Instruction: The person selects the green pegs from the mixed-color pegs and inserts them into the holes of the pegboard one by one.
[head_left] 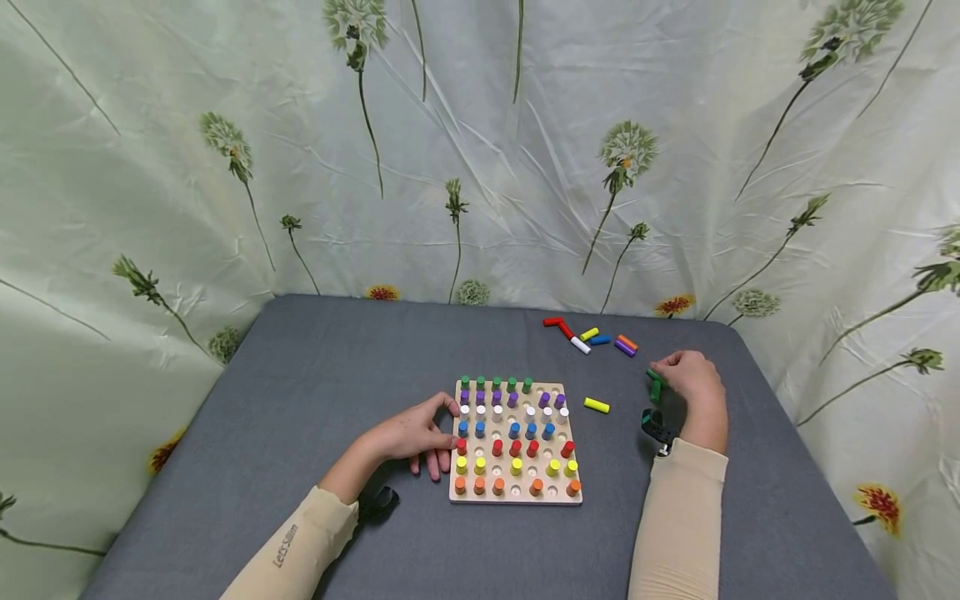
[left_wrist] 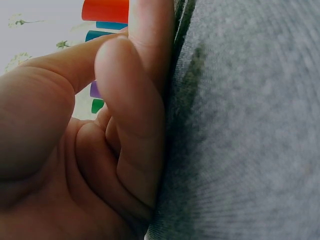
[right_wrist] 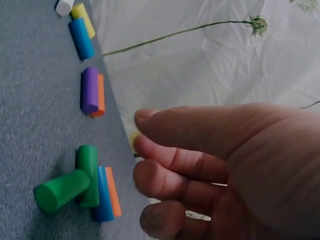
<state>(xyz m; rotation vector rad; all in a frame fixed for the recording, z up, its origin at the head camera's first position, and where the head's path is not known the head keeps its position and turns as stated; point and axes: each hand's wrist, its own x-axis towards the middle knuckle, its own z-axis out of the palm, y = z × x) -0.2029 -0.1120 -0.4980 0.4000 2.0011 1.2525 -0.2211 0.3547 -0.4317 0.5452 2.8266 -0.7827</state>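
A square wooden pegboard stands on the table with rows of coloured pegs upright in it. At its left edge my left hand holds the board, thumb and forefinger apart along the side near a red peg. The undersides of those fingers are hidden. My right hand hovers above two loose green pegs at the table's right. Its fingers bend loosely, with nothing between thumb and forefinger. One green peg leans on the other; a blue peg and an orange peg lie beside them.
Loose red, white, yellow and blue pegs lie near the table's back edge, beside a purple peg. A lone yellow peg rests right of the board. Flowered cloth hangs behind the grey table.
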